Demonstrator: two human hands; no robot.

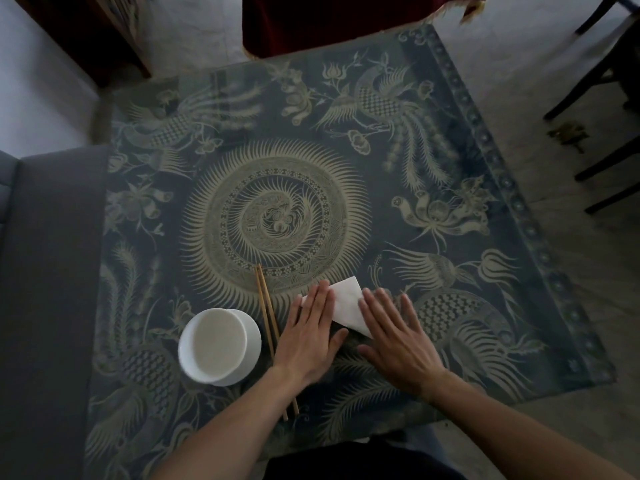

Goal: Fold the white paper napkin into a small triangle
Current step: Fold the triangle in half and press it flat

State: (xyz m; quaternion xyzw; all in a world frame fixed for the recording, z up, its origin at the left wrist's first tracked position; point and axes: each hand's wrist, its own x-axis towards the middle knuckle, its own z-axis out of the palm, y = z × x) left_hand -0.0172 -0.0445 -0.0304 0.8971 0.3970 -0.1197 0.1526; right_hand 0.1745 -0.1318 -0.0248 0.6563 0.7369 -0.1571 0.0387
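The white paper napkin (347, 304) lies folded flat on the patterned table (450, 202), near its front edge. Both of my hands rest flat on it, palms down and fingers straight. My left hand (308, 336) covers the napkin's left part. My right hand (394, 336) covers its right and lower part and looks slightly blurred. Only the middle strip, one upper corner and one lower corner of the napkin show between the hands, so its full outline is hidden.
A pair of wooden chopsticks (268, 317) lies just left of my left hand, partly under my wrist. A white bowl (218, 346) stands further left. A grey seat (48, 271) borders the table's left side, and dark chair legs (602, 161) stand at the right.
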